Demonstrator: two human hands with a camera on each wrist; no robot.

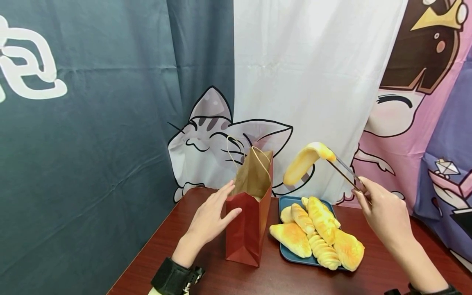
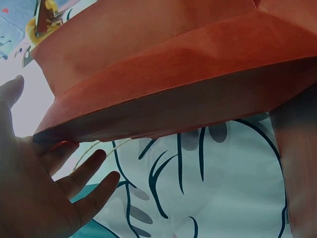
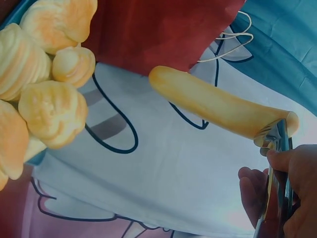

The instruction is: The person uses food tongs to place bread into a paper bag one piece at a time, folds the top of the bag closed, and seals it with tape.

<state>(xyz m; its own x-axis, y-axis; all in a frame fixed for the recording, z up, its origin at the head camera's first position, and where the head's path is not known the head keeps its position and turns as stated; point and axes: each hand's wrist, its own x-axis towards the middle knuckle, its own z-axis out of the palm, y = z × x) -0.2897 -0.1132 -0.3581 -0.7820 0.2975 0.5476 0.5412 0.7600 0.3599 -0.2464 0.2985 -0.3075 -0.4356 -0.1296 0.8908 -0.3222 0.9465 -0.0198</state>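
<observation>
My right hand (image 1: pixel 387 215) grips a pair of metal tongs (image 1: pixel 344 174). Pinched near one end in the tongs, a long curved bread roll (image 1: pixel 304 164) hangs in the air above the back of the tray. In the right wrist view the tongs' slotted tip (image 3: pixel 271 133) clasps the bread. A red paper bag (image 1: pixel 244 229) stands upright on the table, its top open and its string handles raised. Beside the bag's near left top edge is my left hand (image 1: pixel 208 217), fingers extended; in the left wrist view its fingers (image 2: pixel 89 171) lie against or close to the rim.
Right of the bag, a blue tray (image 1: pixel 291 257) holds several breads (image 1: pixel 321 221), heaped and overhanging its edge. The dark red wooden table (image 1: pixel 206 270) ends at its left edge near a green curtain (image 1: pixel 110 143). A printed cloth (image 1: pixel 313 73) hangs behind.
</observation>
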